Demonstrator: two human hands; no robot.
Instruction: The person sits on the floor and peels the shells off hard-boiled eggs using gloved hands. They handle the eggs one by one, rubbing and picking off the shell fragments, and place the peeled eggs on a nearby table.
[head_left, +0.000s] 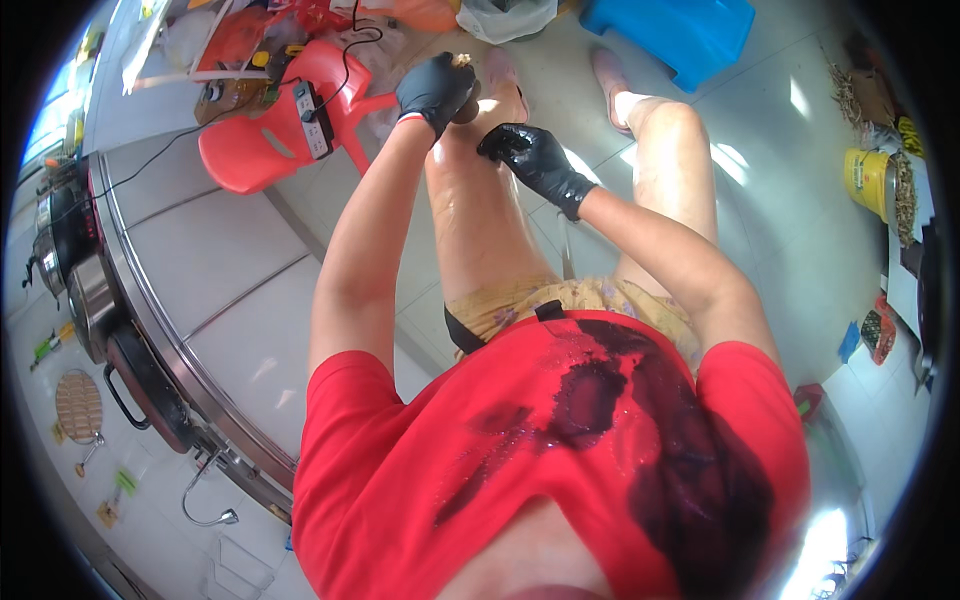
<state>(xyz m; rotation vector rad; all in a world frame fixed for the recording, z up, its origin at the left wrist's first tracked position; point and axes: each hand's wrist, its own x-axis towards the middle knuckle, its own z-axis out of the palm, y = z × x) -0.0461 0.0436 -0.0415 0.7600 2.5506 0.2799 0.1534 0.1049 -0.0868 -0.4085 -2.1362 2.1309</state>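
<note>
My left hand (435, 86), in a black glove, is closed above my left shin. A small pale, crumbly-looking piece (462, 59) sticks out at its fingertips. Under the same hand shows a rounded brown thing (466, 112), partly hidden by the fingers; I cannot tell what it is or whether it is held too. My right hand (536, 165), in a shiny black glove, hovers beside my left knee, a little apart from the left. Its fingers curl inward, and whatever may be between them is hidden.
A red plastic stool (255, 154) with a power strip (312, 120) stands at the left, its cord trailing to the counter. A blue plastic stool (675, 34) and a white plastic bag (506, 19) are ahead. At the right are a yellow bucket (862, 184) and dried stalks (905, 199).
</note>
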